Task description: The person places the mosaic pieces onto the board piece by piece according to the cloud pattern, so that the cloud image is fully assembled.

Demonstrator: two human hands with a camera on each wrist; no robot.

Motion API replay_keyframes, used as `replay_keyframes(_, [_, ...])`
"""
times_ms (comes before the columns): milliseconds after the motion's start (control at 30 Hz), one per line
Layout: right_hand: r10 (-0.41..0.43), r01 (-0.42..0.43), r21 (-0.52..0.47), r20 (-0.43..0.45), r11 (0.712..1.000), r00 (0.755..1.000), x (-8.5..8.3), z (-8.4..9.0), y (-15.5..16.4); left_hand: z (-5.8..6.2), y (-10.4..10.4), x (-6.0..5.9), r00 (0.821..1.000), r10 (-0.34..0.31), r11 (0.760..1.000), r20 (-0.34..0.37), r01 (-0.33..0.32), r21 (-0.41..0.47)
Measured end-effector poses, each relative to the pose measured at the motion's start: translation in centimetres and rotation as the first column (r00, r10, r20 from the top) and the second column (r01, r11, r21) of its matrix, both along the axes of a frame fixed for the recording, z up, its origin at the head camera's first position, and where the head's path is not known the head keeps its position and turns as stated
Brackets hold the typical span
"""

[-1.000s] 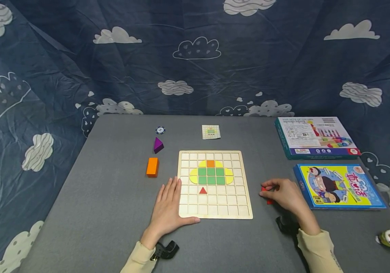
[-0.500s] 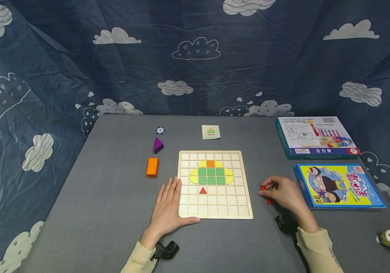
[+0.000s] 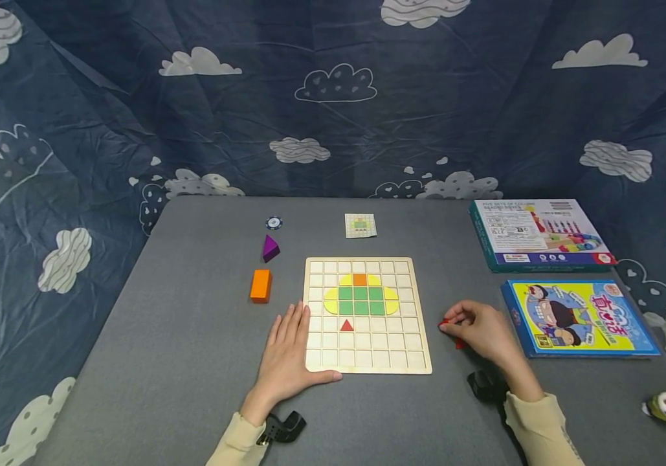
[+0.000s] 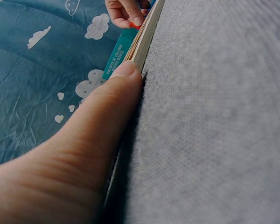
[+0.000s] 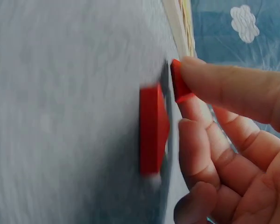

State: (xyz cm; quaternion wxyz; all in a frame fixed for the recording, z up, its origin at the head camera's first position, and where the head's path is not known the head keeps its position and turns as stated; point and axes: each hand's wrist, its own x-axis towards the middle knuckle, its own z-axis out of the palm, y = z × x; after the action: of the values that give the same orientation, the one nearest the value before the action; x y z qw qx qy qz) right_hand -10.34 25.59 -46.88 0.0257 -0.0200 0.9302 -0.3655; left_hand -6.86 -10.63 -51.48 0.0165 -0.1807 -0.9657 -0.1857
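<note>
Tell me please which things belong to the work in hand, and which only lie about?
In use: wooden grid board, left hand resting on it, right hand pinching a red piece, pattern card.
Lying about: orange block, purple wedge, two boxes.

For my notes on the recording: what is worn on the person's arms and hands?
Both hands are bare, the left hand and the right hand. Each arm has a pale cream long sleeve. A black wrist device sits at each cuff.

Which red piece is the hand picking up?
The right hand pinches the small red piece at its fingertips. The other flat red piece lies loose on the grey table, and the red triangle sits on the wooden grid board.
</note>
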Motion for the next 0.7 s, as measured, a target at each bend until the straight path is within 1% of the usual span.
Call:
replay_keyframes(167, [-0.014, 0.013, -0.024, -0.071, 1.0, 0.997, 0.2, -0.1, -1.4, 0.0, 0.0, 0.0, 1.0, -0.001, 1.0, -0.005, 0.001, -0.002])
replay_keyframes(300, [-0.025, 0.02, -0.047, -0.091, 0.999, 0.996, 0.3, 0.1, -2.8, 0.0, 0.0, -0.1, 1.0, -0.001, 1.0, -0.004, 0.001, -0.016])
replay_keyframes(433, [-0.005, -0.001, -0.082, -0.076, 0.997, 0.997, 0.2, 0.3, -4.3, 0.0, 0.0, 0.0, 1.0, -0.001, 1.0, -0.007, 0.001, -0.015])
replay_keyframes(633, [0.066, -0.071, -0.167, -0.032, 0.983, 0.997, -0.1, 0.5, -6.8, 0.1, 0.0, 0.0, 1.0, 0.0, 1.0, -0.006, 0.0, -0.007])
replay_keyframes(700, [0.09, -0.093, -0.182, -0.023, 0.979, 0.996, -0.2, 0.5, -7.7, 0.1, 0.0, 0.0, 1.0, 0.001, 1.0, -0.005, -0.001, -0.01])
